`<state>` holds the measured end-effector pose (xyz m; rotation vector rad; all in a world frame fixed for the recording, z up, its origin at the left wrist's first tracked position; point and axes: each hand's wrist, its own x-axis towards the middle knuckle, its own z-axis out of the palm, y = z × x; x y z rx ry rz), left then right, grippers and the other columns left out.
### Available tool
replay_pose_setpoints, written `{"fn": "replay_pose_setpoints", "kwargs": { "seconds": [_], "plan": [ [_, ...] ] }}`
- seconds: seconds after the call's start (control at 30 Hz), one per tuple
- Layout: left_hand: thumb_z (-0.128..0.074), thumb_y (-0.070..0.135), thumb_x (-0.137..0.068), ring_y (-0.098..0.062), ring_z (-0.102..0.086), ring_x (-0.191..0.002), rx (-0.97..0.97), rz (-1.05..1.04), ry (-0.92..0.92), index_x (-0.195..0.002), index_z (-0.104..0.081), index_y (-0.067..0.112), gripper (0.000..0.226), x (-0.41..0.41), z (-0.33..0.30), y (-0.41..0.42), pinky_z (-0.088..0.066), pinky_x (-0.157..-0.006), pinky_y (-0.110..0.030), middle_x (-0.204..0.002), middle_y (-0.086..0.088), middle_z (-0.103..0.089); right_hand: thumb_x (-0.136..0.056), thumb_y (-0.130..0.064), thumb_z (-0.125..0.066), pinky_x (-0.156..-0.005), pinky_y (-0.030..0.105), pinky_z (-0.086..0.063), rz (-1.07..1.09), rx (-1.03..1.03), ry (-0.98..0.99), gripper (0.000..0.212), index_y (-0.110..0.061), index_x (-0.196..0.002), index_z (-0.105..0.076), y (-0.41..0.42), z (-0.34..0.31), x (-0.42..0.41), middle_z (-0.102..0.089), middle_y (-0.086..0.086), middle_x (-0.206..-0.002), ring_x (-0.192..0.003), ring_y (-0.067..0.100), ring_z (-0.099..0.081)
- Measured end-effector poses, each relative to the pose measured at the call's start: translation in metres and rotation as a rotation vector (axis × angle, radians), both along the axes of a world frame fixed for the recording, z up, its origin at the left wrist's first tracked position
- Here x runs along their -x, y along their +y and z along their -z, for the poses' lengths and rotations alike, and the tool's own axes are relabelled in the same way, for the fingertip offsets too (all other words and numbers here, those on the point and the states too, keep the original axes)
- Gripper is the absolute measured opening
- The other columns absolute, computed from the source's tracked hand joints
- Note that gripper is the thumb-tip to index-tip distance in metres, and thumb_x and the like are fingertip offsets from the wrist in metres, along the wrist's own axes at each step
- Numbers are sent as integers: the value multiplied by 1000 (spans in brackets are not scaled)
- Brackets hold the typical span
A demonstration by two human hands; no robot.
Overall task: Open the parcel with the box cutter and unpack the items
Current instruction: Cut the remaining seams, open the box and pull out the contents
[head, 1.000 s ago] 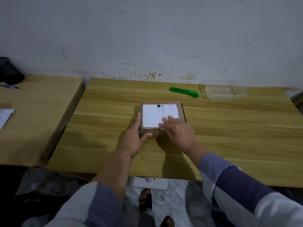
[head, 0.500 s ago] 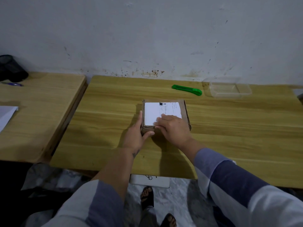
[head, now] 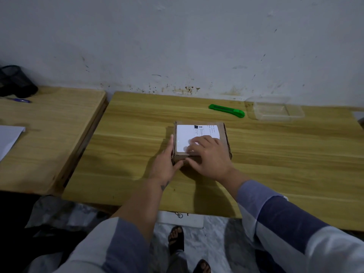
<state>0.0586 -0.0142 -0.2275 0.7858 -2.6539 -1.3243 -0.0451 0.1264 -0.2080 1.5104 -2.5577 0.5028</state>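
A small brown cardboard parcel [head: 223,133] with a white label on top lies in the middle of the wooden table [head: 275,164]. My left hand [head: 165,163] rests flat against its left side, fingers straight, thumb along the near face. My right hand [head: 208,154] lies on top of the parcel's near half, its fingers bent over the label and its thumb at the near edge. The green box cutter [head: 226,110] lies on the table behind the parcel, apart from both hands.
A clear plastic container [head: 275,111] sits at the back right beside the cutter. A second wooden table [head: 49,134] to the left carries a black mesh holder [head: 16,81], a pen [head: 21,100] and a white sheet [head: 8,138]. The wall runs close behind.
My right hand has slid slightly leftward over the label. The view has shifted a little; the parcel and my left hand stay in place.
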Motion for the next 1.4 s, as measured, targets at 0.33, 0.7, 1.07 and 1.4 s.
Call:
{"fn": "replay_pose_setpoints", "kwargs": {
  "seconds": [0.33, 0.7, 1.07, 1.4],
  "plan": [
    [-69, 18, -85, -18, -56, -116, -8, 0, 9, -151, -4, 36, 94, -2, 1, -4, -38, -86, -21, -134, -1, -57, -87, -32, -47, -56, 29, -52, -121, 52, 84, 30, -15, -78, -70, -20, 6, -1, -67, -1, -76, -74, 22, -62],
    [-70, 20, -85, -17, -57, -111, -19, -2, -9, -150, -3, 39, 96, -7, 7, -7, -41, -86, -23, -130, 1, -60, -84, -22, -61, -40, 32, -50, -86, 91, 97, 13, -14, -75, -64, -23, 18, -10, -67, 3, -75, -59, 23, -64],
    [-77, 40, -75, -17, -15, -146, 41, 8, -54, -152, 7, 26, 114, -9, -11, -4, -22, -112, -33, -161, 4, -8, -73, -31, -77, -91, 42, -48, 8, 25, -30, 41, -20, -111, -67, 23, 13, 12, -64, 6, -119, -110, 28, -57],
    [-61, 62, -78, -22, -6, -147, 344, 151, -103, -153, -7, 24, 100, 12, -15, 2, -22, -117, -49, -160, 10, 11, -71, -19, -80, -80, 42, -56, 96, 105, -92, 23, -14, -93, -76, 49, 13, 21, -73, 10, -98, -89, 37, -63]
  ]
}}
